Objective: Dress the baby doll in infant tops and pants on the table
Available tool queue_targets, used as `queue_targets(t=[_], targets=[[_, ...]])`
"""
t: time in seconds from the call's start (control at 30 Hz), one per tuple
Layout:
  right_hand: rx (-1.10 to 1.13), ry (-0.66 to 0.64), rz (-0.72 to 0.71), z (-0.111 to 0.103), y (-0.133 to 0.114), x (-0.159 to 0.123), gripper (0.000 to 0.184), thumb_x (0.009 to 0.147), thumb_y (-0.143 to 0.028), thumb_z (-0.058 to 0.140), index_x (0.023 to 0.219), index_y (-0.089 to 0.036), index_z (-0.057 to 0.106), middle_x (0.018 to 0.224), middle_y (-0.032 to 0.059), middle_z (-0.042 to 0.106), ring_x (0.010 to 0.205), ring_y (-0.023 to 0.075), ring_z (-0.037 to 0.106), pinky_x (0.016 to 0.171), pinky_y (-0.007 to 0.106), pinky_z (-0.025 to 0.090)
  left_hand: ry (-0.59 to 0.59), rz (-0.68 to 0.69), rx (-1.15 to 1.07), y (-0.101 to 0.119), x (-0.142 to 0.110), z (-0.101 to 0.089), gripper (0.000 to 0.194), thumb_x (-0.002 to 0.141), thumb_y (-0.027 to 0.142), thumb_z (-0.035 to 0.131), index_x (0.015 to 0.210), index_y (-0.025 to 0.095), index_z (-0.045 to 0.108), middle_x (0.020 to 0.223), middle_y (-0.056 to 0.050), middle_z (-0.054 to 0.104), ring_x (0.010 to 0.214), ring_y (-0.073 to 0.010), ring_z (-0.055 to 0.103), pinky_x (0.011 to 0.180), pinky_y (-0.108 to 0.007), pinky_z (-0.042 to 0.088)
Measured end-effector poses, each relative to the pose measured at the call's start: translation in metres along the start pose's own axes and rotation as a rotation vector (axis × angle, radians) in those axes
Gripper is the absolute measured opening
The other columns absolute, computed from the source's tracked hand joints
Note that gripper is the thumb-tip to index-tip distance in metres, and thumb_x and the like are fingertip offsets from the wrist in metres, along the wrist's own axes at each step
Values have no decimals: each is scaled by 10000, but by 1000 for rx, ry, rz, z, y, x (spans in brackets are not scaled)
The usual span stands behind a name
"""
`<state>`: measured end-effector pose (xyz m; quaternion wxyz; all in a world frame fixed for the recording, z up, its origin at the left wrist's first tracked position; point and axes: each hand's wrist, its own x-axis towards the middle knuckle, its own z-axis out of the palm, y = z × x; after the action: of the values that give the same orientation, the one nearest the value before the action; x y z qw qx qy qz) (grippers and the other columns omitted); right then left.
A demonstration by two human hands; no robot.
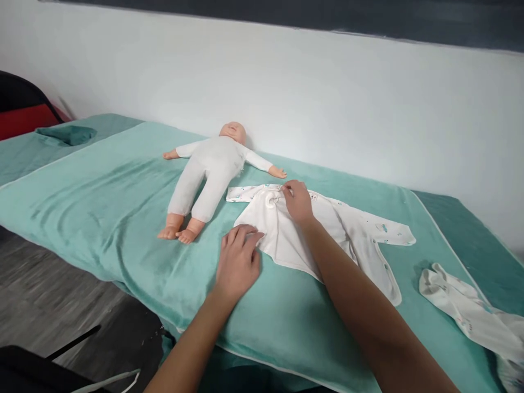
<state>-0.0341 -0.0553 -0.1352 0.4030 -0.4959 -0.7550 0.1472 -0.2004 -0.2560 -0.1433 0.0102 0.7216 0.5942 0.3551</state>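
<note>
A white baby shirt [282,234] with small printed figures on its sleeves lies spread out and opened, its plain inner side facing up. My right hand [298,202] pinches the fabric near the collar at the top edge. Lower down, my left hand [239,259] has its thumb and fingers closed on the shirt's near left edge. Just left of the shirt, a baby doll [216,164] with a white cloth body lies on its back, arms spread. One shirt sleeve reaches toward the doll's side; the other stretches to the right.
A green blanket [143,218] covers the bed surface. Another white printed garment [462,305] lies bunched at the right. Dark green cloth [67,135] sits at the far left, near a red and black object [27,120]. A white wall [327,98] stands behind the bed.
</note>
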Motion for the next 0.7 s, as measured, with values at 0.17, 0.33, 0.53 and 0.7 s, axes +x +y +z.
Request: queue_targets(t=[0.17,0.33,0.53,0.7], targets=[[92,-108,-36,-4,3,-4,199,885,-309,643,1078,-258,639,1092,55,707,1115,270,554,959,418,456,189,-284,62,1,-12,1,222,969,281,550,1143,182,645,1154,-127,674,1123,-310,584,961,-467,452],[109,-96,-29,-7,9,0,73,849,-234,627,908,-248,668,1013,63,686,1053,275,545,998,446,419,152,-505,153,6,-4,5,560,925,466,631,1374,150,519,1354,-195,627,1301,-405,518,1039,-582,395],[158,-18,27,-19,13,-4,143,817,-185,562,938,-247,605,1094,49,694,1054,262,539,978,442,435,155,-637,-198,22,27,20,678,843,346,731,1442,167,469,1188,-121,716,1133,-308,642,1056,-525,413],[163,-131,-24,-32,8,-8,320,760,-118,585,1040,-265,635,1052,21,690,910,223,551,927,405,448,77,-549,-539,39,33,28,422,859,224,668,1277,184,627,890,-14,693,813,-169,646,867,-351,499]])
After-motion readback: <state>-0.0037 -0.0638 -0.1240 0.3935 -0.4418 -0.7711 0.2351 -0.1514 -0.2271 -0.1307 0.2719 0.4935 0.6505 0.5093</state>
